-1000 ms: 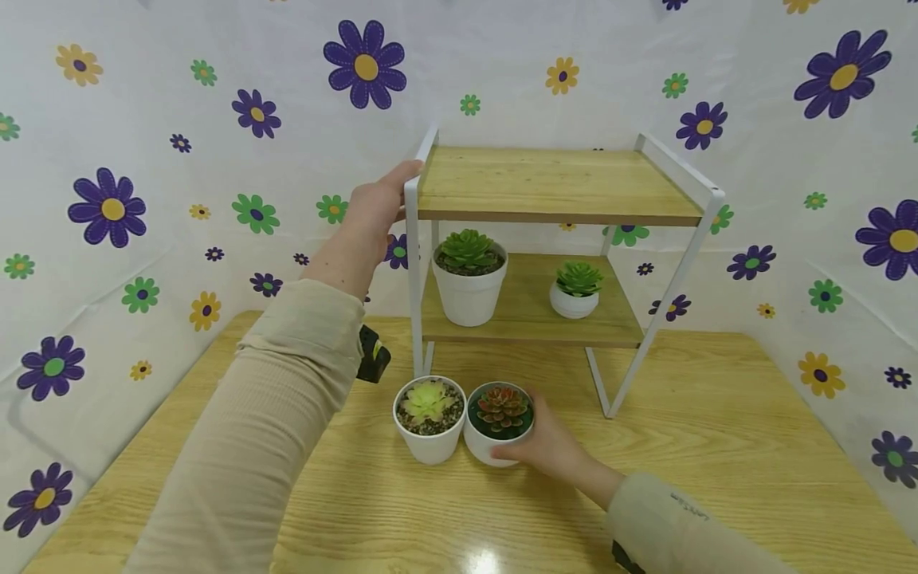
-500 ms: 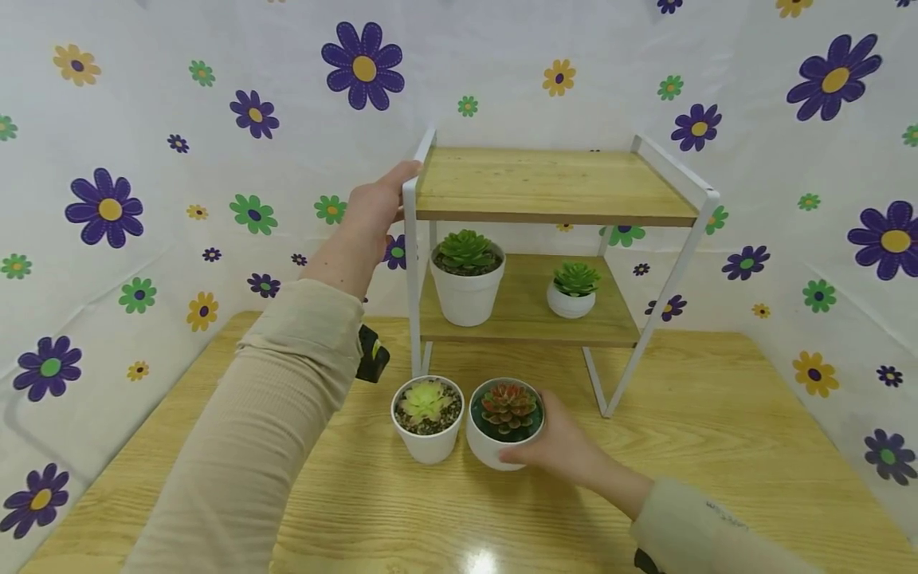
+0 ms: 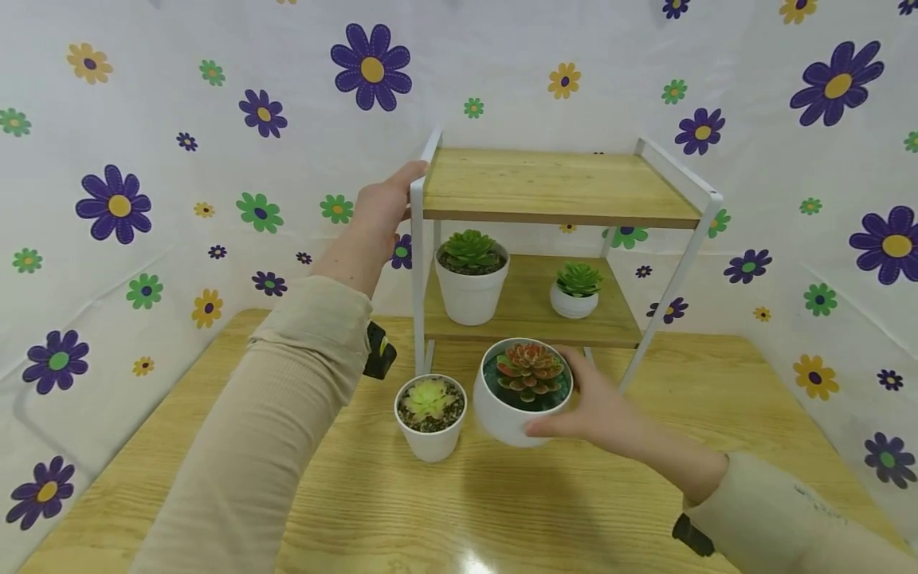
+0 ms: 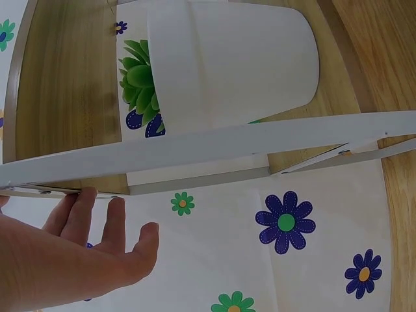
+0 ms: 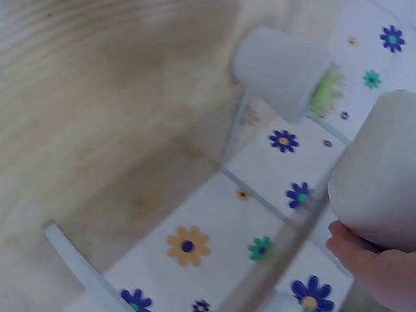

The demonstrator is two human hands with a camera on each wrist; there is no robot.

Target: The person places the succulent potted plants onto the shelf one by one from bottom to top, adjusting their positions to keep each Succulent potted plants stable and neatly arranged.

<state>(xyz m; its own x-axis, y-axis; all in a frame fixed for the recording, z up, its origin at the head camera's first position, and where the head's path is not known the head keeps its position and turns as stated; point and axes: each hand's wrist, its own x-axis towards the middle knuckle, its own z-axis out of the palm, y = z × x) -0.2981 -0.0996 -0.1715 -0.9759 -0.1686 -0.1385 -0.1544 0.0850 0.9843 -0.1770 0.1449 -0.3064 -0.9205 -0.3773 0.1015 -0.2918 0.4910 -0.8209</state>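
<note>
My left hand grips the upper left rail of a two-tier shelf rack with wooden boards and a white metal frame. In the left wrist view, some fingers lie bent beside the frame. My right hand holds a round white pot with a reddish-green succulent by its right side, thumb in front. This potted succulent is raised off the table and tilted slightly. Left of it on the table stands a white pot with a pale yellow-green succulent, also blurred in the right wrist view.
On the lower board stand a large white pot with a green succulent at left and a small round white pot with a green succulent at right. A flower-print cloth hangs behind and around the wooden table.
My right hand has lifted the reddish succulent's pot off the table, moving it up and right, away from the yellow-green one. My left hand stays on the rack.
</note>
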